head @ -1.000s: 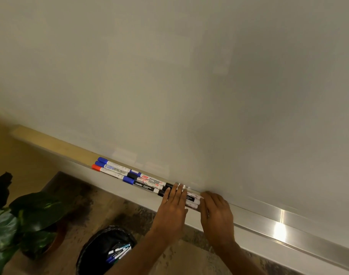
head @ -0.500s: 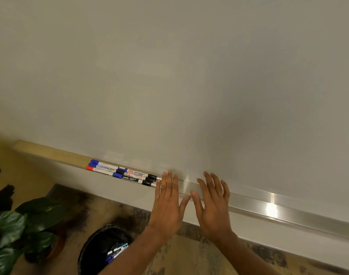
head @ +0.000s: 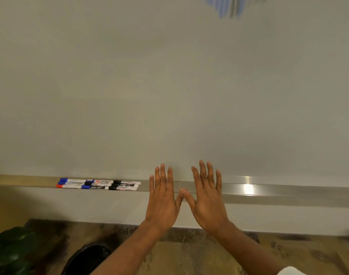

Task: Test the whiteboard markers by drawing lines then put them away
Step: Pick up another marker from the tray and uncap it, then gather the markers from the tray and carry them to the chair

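Several whiteboard markers [head: 99, 184] with blue, red and black caps lie in rows on the metal tray [head: 269, 192] under the whiteboard [head: 169, 86]. My left hand [head: 162, 199] and my right hand [head: 206, 197] are held up side by side in front of the tray, just right of the markers. All fingers are straight and spread, thumbs nearly touching, and both hands hold nothing. Blurred blue and dark lines [head: 227, 5] show at the board's top edge.
A black waste bin [head: 86, 259] stands on the patterned floor at the lower left. Dark green plant leaves [head: 10, 249] fill the bottom left corner. The tray runs on to the right with a bright glare spot.
My hands have lifted off the markers and the tray and opened flat, fingers spread. The view has tilted up, bringing the drawn lines at the top into sight.
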A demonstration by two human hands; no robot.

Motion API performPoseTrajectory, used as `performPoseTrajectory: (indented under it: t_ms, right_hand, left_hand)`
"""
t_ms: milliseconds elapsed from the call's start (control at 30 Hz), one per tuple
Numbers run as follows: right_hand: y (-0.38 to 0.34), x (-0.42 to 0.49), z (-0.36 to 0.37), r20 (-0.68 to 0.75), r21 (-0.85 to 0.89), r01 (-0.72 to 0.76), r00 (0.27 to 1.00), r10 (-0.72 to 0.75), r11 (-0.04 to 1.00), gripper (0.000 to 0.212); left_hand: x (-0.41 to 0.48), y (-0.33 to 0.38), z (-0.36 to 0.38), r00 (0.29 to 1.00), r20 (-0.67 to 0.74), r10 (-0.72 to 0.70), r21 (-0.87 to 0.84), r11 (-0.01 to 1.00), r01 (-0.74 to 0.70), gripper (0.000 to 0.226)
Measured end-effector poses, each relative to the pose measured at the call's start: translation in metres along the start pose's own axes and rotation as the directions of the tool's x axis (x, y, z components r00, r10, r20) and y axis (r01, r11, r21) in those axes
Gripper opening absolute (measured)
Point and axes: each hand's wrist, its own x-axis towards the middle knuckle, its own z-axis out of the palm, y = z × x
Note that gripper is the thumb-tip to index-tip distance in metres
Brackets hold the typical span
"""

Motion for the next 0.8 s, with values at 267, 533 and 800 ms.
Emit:
performPoseTrajectory:
  t_ms: [267,533,800]
  right_hand:
    - [0.026,-0.04,-0.039,-0.069,-0.089,-0.22,0.974,0.215,0.971,0.08]
    - [0.026,-0.078,-0.061,-0.156,-0.137,-0.514,0.855,0.494,0.847,0.082]
    - [0.039,-0.131,-0.095,-0.258,-0.17,-0.694,0.717,0.648,0.7,0.081]
  left_hand:
    - [0.009,0.046,-0.01,0.975,0.024,0.222,-0.053,0.974,-0.221,0.093]
    - [0.023,0.082,0.004,0.884,0.049,0.465,-0.098,0.883,-0.459,0.089]
    - [0.015,0.146,0.009,0.753,0.035,0.657,-0.172,0.746,-0.643,0.09]
